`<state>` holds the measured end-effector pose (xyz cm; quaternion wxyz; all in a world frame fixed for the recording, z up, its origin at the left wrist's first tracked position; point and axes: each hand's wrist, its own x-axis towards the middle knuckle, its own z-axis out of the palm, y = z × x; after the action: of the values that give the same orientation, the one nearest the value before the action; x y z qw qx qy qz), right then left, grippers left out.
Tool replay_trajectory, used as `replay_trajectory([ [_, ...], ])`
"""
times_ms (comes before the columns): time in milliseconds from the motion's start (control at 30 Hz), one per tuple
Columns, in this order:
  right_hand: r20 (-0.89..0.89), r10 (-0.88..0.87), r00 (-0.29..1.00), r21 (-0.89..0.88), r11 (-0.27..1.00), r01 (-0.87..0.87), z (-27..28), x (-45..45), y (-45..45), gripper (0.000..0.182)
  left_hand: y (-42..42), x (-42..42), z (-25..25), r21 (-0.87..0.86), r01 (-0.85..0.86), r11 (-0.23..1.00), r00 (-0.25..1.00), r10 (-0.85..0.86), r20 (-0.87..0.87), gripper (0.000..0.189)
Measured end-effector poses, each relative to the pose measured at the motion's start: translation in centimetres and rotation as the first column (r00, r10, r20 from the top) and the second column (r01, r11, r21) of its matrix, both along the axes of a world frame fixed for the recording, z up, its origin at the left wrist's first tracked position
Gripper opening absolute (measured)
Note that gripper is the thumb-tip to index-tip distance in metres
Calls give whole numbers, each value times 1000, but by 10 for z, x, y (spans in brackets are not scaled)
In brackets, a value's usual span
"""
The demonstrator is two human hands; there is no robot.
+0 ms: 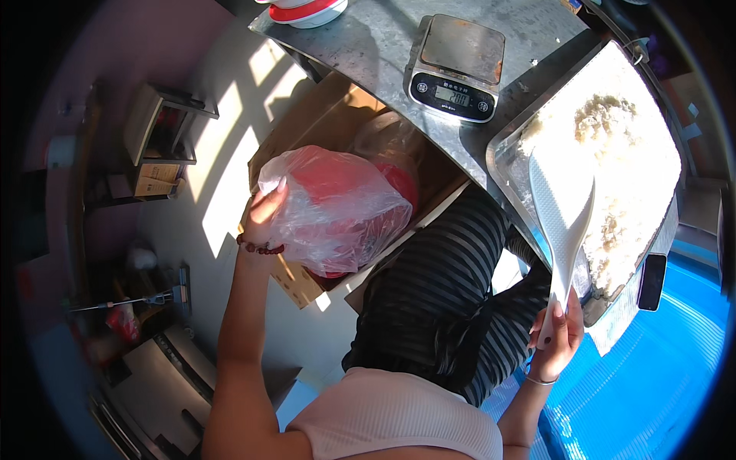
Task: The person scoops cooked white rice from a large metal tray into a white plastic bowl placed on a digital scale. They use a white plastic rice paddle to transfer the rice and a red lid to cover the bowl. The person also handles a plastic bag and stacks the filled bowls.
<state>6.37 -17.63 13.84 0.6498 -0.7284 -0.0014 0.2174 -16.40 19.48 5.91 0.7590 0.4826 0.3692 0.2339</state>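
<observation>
My left hand (267,210) grips the edge of a thin clear plastic bag (345,213). Red shows through the bag; whether it lies inside or beneath, I cannot tell. Below the bag stands an open cardboard box (296,135) holding more red items in clear plastic. My right hand (558,330) is closed around the handle of a white rice paddle (563,213) with a dimpled blade. The blade lies over the near left part of a metal tray (503,138) of white cooked rice (609,123). Strong sunlight washes out much of the rice.
A digital kitchen scale (454,69) rests on the metal table (368,43), its display lit. Red-and-white containers (307,11) sit at the table's far left corner. A phone (652,282) lies at the right, by a blue ribbed surface (644,379). A shelf unit (167,132) stands left.
</observation>
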Motion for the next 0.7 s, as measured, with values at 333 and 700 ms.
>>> replay_trajectory([
  [333, -15, -13, 1000, 103, 995, 15, -2, 5, -13, 37, 69, 97, 134, 106, -281, 954, 847, 194, 495, 22],
  [700, -2, -108, 994, 94, 990, 108, -4, 3, -31, 39, 88, 206, 11, 300, -323, 897, 916, 217, 338, 22],
])
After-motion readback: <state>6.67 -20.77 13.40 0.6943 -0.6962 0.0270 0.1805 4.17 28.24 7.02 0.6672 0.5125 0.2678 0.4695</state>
